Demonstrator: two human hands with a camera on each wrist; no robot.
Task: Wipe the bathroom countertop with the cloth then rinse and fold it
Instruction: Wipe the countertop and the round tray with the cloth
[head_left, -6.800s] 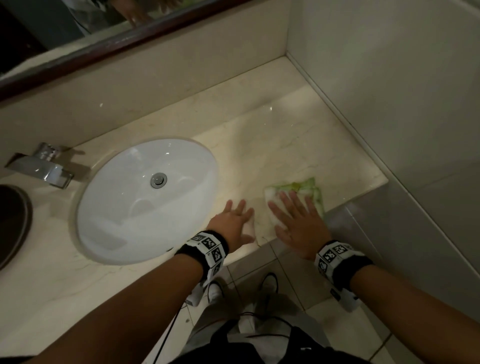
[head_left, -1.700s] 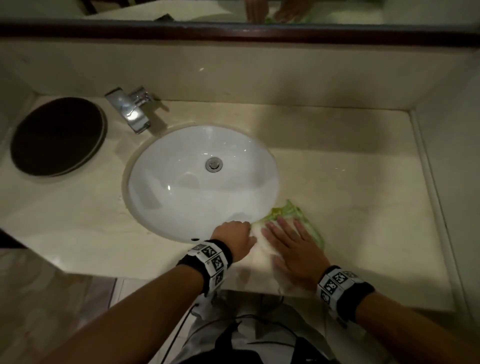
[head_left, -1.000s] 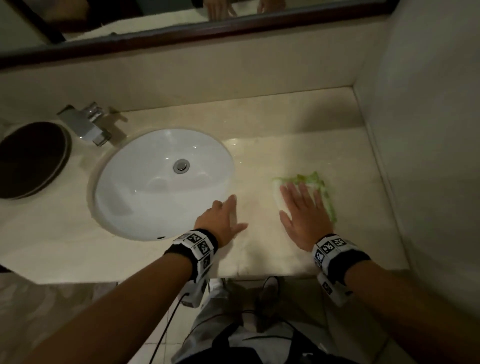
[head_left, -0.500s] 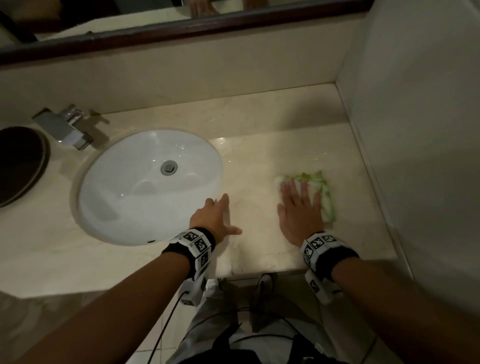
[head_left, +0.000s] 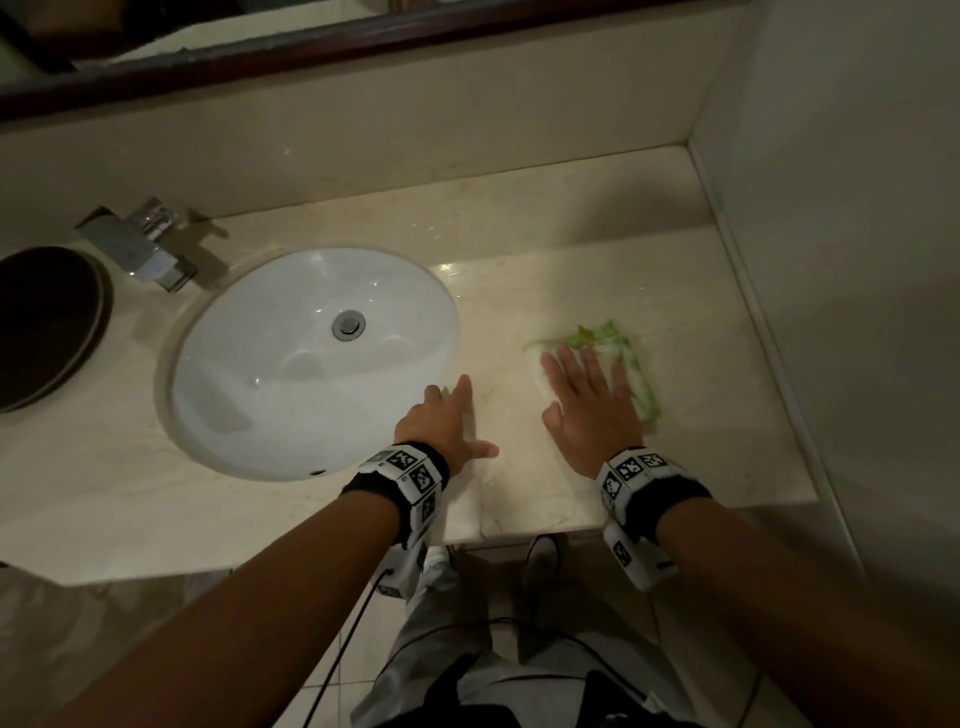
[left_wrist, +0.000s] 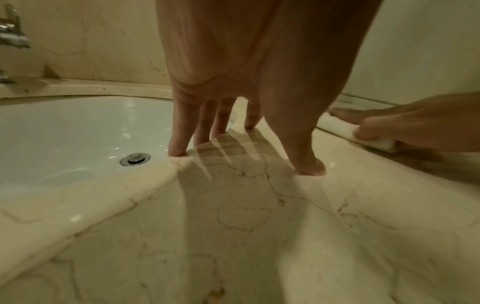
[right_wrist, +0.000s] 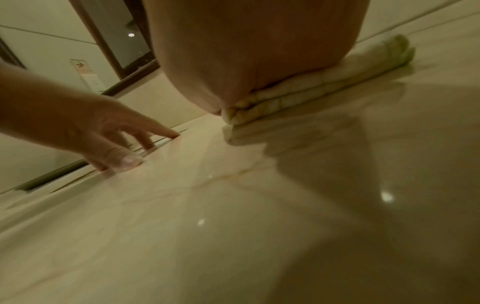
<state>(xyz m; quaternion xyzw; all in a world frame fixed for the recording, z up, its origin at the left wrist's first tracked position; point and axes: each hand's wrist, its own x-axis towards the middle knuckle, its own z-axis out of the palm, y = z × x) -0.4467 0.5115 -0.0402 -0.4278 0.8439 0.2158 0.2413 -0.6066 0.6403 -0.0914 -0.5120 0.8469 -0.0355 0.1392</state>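
A folded white and green cloth (head_left: 631, 364) lies on the beige marble countertop (head_left: 571, 270), right of the sink. My right hand (head_left: 589, 395) presses flat on it with straight fingers; the right wrist view shows the palm on the cloth (right_wrist: 324, 82). My left hand (head_left: 449, 415) rests on the counter beside the white oval sink (head_left: 291, 374), fingers spread, holding nothing. In the left wrist view its fingertips (left_wrist: 179, 150) touch the marble at the basin's rim, and the right hand (left_wrist: 405, 127) lies on the cloth (left_wrist: 337, 125) off to the right.
A chrome tap (head_left: 140, 244) stands behind the sink at the left. A dark round lid or bowl (head_left: 41, 327) sits at the far left. A wall (head_left: 841, 208) closes the counter's right side, and a mirror frame (head_left: 311, 47) runs above the backsplash.
My right hand slid the cloth from the sink's edge out to the right and then a little further back. The left hand stayed beside the basin.
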